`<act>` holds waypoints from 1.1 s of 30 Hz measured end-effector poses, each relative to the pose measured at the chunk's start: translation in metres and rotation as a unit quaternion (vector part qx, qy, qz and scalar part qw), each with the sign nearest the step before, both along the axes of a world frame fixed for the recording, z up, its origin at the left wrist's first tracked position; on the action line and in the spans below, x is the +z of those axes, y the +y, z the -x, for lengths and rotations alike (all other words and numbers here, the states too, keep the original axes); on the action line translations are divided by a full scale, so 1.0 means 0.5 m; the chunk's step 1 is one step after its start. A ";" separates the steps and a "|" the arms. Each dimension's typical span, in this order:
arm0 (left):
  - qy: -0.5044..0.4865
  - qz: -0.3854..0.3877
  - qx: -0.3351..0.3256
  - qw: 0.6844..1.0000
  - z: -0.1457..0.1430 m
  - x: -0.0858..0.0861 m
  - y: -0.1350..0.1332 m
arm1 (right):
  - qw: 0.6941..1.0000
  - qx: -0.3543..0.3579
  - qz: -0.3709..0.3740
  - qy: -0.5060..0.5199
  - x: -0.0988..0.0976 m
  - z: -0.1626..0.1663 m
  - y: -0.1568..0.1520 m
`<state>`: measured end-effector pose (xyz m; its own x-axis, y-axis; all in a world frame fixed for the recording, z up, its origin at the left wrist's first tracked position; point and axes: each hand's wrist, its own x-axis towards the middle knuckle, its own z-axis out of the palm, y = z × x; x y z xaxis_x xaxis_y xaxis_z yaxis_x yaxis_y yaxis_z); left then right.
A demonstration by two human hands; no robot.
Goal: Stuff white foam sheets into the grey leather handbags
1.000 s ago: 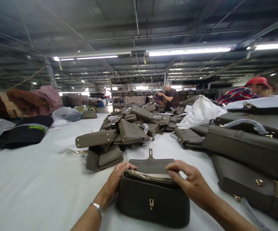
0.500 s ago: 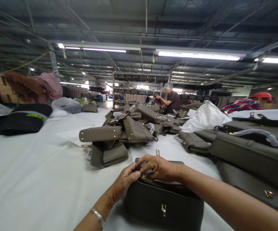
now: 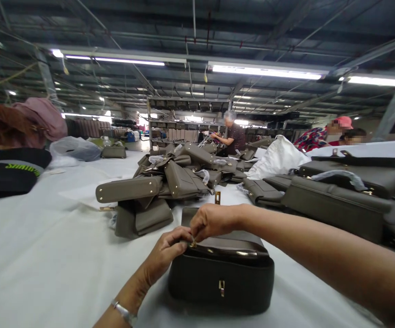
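A white desk [image 3: 47, 255] runs down a strip-lit hall, with a pile [image 3: 170, 182] of bags at mid-desk. The zip pull [image 3: 193, 244] is mostly hidden by fingertips. The bag [image 3: 221, 273] stands nearest. The left hand [image 3: 165, 253] has its fingers clasped on the bag's top left corner, and the right hand [image 3: 211, 221] has its fingers pinched on the pull.

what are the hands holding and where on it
Right hand pinches the gold zipper pull of the handbag; left hand grips its top corner.
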<state>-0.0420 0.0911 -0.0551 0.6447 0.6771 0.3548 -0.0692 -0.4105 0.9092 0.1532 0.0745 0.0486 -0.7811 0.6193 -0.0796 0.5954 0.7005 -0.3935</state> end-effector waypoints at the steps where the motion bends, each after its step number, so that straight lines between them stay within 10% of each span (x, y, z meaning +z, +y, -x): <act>1: 0.010 0.003 -0.003 1.000 0.000 0.003 0.000 | 0.997 0.020 -0.058 -0.039 0.009 0.006 -0.010; 4: 0.028 0.017 0.005 0.999 -0.001 0.001 0.003 | 0.951 0.097 -0.223 -0.193 0.031 0.013 -0.048; 8: 0.032 0.047 0.034 0.998 -0.007 -0.014 0.009 | 0.917 0.131 -0.254 -0.278 0.047 -0.022 -0.095; 19: 0.007 0.051 0.039 0.998 -0.009 -0.022 -0.001 | 0.967 -0.058 -0.185 -0.167 0.045 -0.204 -0.243; 22: -0.025 0.045 0.053 0.997 -0.020 -0.032 -0.008 | 0.967 -0.236 -0.099 0.013 -0.016 -0.234 -0.277; 26: -0.051 0.057 0.070 0.995 -0.035 -0.039 -0.014 | 0.871 -0.413 -0.027 0.265 -0.168 -0.240 -0.289; 33: -0.074 0.063 0.080 0.992 -0.033 -0.037 -0.026 | 0.746 -0.528 -0.199 0.355 -0.327 -0.161 -0.251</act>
<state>-0.0255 0.0781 -0.0737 0.4723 0.8118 0.3433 -0.1495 -0.3101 0.9389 0.2336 -0.0507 -0.1148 0.3999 0.7828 0.4768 0.6386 0.1351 -0.7576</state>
